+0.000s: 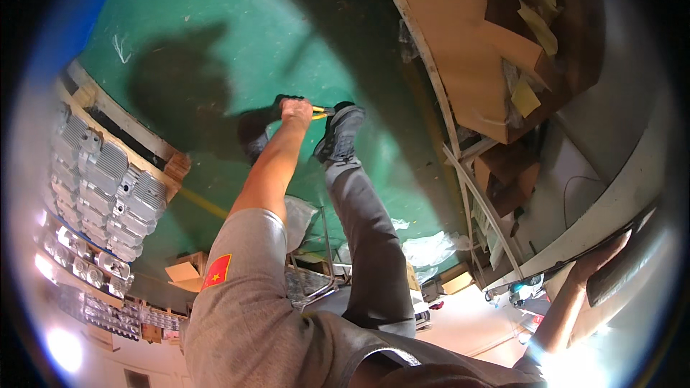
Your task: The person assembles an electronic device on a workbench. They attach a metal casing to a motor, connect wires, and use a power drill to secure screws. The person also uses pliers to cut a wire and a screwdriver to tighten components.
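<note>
My left hand [295, 111] reaches down toward the green floor, its fingers closed around a yellow-handled hand tool [320, 112] that looks like pliers. The tool's far end lies beside my grey shoe [346, 123], and the shoe partly hides it in this view. Another shoe [253, 145] shows behind my left forearm. Off to the right, my right hand [602, 259] lies with outstretched fingers along the edge of a pale bench [575, 241], next to a dark grey rounded object [624, 276].
Stacks of finned grey metal castings [108, 179] stand on a wooden pallet [122, 122] at the left. Cardboard boxes [460, 43] fill the upper right, inside a frame. Clear plastic wrap [431, 250] and a metal chair frame [327, 251] are near my legs. A small carton [188, 270] sits on the left.
</note>
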Tool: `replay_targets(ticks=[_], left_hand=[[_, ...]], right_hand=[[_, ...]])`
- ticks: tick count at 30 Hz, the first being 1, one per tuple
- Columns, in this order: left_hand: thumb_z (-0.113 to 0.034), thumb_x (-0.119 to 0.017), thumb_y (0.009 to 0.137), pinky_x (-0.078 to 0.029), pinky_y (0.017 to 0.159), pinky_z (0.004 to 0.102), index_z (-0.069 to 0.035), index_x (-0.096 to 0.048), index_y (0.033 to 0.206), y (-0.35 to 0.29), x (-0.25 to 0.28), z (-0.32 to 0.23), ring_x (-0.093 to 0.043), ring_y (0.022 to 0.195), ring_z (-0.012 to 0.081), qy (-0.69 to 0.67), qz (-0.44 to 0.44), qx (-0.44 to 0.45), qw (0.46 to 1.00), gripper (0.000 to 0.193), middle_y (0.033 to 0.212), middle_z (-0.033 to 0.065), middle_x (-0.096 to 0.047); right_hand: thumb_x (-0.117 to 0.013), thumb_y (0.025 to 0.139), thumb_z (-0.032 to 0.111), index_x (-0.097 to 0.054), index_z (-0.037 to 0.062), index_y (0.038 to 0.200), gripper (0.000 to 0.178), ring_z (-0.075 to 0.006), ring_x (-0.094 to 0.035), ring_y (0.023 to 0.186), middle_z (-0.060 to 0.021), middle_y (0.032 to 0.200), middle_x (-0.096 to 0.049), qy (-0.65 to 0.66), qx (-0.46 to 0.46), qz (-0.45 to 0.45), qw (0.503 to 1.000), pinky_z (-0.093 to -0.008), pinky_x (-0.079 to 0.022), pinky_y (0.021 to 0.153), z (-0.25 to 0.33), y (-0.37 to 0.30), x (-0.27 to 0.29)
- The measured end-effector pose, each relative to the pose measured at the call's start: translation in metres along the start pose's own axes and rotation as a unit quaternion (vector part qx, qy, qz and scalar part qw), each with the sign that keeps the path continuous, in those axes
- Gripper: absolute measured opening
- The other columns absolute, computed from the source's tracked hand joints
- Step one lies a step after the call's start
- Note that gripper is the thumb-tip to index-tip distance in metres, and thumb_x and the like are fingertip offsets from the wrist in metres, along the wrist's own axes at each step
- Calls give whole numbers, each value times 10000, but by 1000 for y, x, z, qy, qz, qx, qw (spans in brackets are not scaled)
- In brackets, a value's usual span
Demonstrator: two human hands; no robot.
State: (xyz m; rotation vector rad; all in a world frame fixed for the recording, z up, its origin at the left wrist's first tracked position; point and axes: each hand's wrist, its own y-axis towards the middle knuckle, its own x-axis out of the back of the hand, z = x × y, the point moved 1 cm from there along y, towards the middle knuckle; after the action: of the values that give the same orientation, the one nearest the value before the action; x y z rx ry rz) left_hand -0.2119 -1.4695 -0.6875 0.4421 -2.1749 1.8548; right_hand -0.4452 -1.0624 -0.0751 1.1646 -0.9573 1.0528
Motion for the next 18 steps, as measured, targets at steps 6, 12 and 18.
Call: replay_targets(ticks=[6,12,18], left_hand=[[-189,-507,1019,-599,820,476,-116,-666,1259,24,-25,0,-730,1114,284,-65,10,15,998,297,1210,113,-748],[-153,-523,1010,-608,843,458,-75,-585,1291,21,-13,6,-720,1106,368,-71,-16,20,997,298,1194,149,-727],[-148,-520,1009,-497,1009,548,-116,-512,1403,-25,6,22,-522,1360,347,41,-88,15,995,395,1410,166,-598]], right_hand=[[-434,1081,260,-485,-13,1474,482,-282,-503,1383,-171,1492,-517,-7,15,-17,1000,-452,-374,1193,1,-7,9],[-493,1043,169,-540,-35,1410,423,-295,-526,1347,-172,1433,-554,4,20,-15,1000,-460,-379,1185,10,-8,9],[-553,1005,78,-596,-58,1346,369,-308,-549,1312,-172,1374,-592,72,69,17,995,-468,-385,1177,46,2,-13]])
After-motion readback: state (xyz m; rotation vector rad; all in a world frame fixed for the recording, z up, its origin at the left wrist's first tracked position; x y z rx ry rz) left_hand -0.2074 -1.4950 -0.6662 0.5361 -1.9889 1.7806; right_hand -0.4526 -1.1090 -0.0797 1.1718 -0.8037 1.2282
